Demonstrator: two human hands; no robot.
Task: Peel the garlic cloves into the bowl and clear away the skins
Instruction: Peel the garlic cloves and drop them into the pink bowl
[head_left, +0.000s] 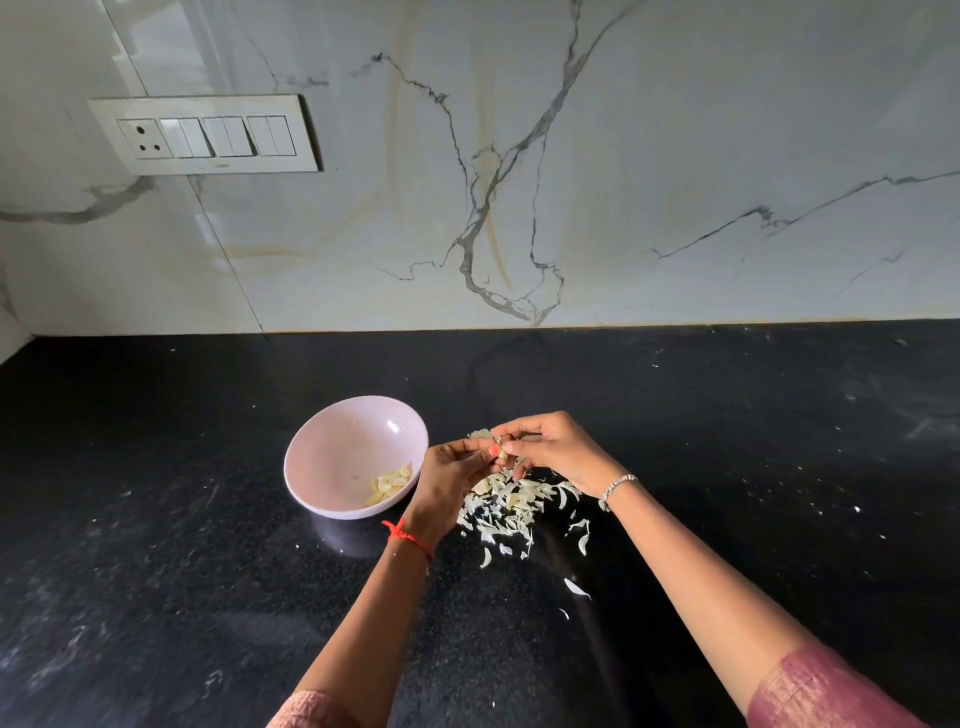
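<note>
**Two hands on one clove, above the skins**

One glossy marble-look wall (675, 156) with grey veins fills the upper half; below it lies one black speckled countertop (156, 519), dusted with pale flecks; one white switch plate (205, 134) on the wall carries one socket and three switch blocks.

One round, smooth, pale pink bowl (337, 447) stands on the counter just left of the hands; the left hand partly covers its right rim.

Two bare hands meet above the counter; the left hand (447, 478) and the right hand (550, 449) both pinch one small garlic clove (501, 448) at their fingertips, a papery flap of skin sticking up from it; the fingers hide most of the clove.

One loose heap of skins (506, 512), thin, white and curled, lies on the counter under and just in front of the hands, with stray flakes scattered nearer the person.

A small cluster of peeled cloves (389, 483), smooth and cream-yellow, sits low in the bowl's right side, too bunched to count.

One red thread (408, 538) rings the left wrist; one silver beaded bracelet (615, 489) rings the right.
</note>
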